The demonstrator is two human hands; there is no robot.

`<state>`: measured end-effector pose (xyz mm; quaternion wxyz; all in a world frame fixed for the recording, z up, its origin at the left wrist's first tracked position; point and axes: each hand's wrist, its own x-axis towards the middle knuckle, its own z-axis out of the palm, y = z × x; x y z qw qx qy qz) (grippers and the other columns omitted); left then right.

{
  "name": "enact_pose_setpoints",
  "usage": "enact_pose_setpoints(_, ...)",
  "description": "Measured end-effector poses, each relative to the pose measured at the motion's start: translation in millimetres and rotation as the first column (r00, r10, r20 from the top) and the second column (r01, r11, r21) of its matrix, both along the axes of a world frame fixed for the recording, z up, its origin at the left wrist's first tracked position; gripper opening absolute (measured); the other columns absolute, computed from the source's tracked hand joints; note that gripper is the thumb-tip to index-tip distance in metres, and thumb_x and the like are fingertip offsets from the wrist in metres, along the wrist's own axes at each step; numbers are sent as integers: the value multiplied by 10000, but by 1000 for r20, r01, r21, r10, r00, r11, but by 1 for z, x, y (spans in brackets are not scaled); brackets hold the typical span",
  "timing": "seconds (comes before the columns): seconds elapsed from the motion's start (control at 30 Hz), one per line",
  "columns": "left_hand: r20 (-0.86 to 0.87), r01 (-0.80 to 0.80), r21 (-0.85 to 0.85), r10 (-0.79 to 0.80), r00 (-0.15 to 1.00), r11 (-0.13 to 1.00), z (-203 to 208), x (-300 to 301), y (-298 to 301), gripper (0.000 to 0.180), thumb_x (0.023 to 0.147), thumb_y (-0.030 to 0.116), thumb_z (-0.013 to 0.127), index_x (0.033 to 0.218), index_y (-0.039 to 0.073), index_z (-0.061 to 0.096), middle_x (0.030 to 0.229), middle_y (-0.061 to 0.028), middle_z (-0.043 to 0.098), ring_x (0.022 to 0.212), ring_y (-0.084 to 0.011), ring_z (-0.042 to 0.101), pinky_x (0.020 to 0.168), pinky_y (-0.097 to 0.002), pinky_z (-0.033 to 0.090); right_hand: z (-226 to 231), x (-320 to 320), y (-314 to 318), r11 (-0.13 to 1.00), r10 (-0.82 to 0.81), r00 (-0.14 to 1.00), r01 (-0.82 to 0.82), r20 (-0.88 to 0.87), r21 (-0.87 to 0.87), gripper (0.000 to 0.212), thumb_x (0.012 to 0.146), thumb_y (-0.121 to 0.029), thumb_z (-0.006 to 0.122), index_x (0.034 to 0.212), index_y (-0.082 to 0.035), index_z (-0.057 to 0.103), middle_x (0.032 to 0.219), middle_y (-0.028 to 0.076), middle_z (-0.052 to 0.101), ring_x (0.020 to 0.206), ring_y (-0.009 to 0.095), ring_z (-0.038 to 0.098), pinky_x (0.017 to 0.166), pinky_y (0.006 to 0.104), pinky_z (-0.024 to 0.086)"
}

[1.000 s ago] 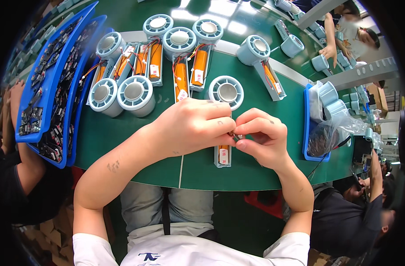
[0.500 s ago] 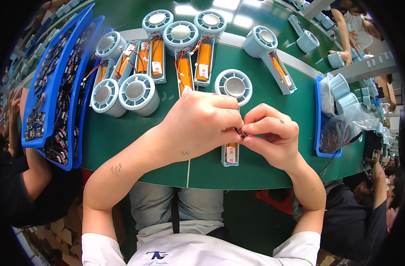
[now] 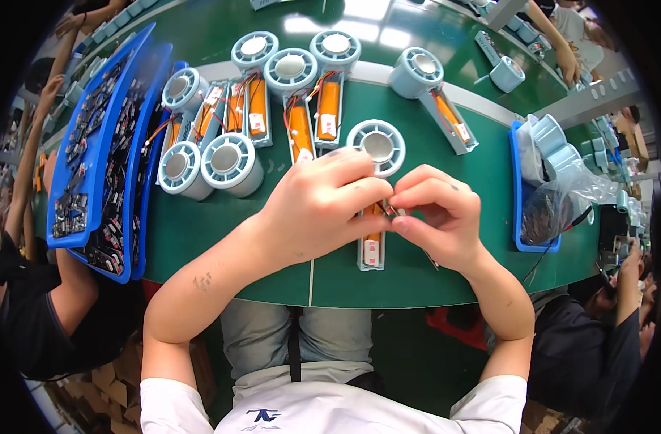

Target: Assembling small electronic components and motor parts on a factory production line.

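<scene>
My left hand (image 3: 327, 199) is closed in a pinch, its fingertips at thin dark wires (image 3: 382, 207). Facing it, my right hand (image 3: 446, 220) also pinches, thumb and forefinger meeting at a tiny pale and dark piece too small to name. Below the right palm pokes the tip of a thin, dark and silvery thing (image 3: 432, 260). Under both hands lies a light-blue fan-like housing (image 3: 377, 145) with a round slotted head. Its open handle holds an orange battery pack (image 3: 371, 242) with a white label; my fingers hide the handle's middle.
Several similar housings with orange batteries (image 3: 257, 101) stand at the back left, another (image 3: 421, 72) at the back right. Blue trays (image 3: 131, 246) of small circuit boards fill the left side. On the right is a blue bin (image 3: 518, 195) with plastic-wrapped parts. Other people work nearby.
Both hands stay together over the same housing, the fingers slightly shifted. The thin tip below my right hand now shows. The whole view has moved a little.
</scene>
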<state>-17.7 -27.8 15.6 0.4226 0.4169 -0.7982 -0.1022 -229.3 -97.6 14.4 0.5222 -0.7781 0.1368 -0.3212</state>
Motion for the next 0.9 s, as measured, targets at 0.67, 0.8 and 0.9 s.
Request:
enact_pose_setpoints(0.67,1,-255,-36,255,967,966,-3,-11,23,253,802,-14,763,1036,6,671,876,-123,691,729,-283,685,619,-337,558,-7,-4,-11,983,-97,995,91,-31,-157,189,805,24,791,975,2,712,965,71,648,811,139,655,679,265,553)
enact_pose_setpoints(0.8,-52,-266,49,268,962,963,0,-6,18,212,797,-14,757,992,13,678,838,-108,681,686,-270,674,611,-337,551,-11,1,-7,947,-46,998,54,32,-315,241,732,52,824,941,-15,726,935,79,654,750,154,638,624,273,541)
enact_pose_setpoints(0.9,78,-261,-140,273,959,955,-5,-6,15,173,789,2,733,954,20,682,843,-82,664,704,-244,664,603,-333,536,-13,1,-6,924,-65,996,81,55,-374,261,718,45,836,950,-20,733,933,83,653,755,176,644,616,280,536)
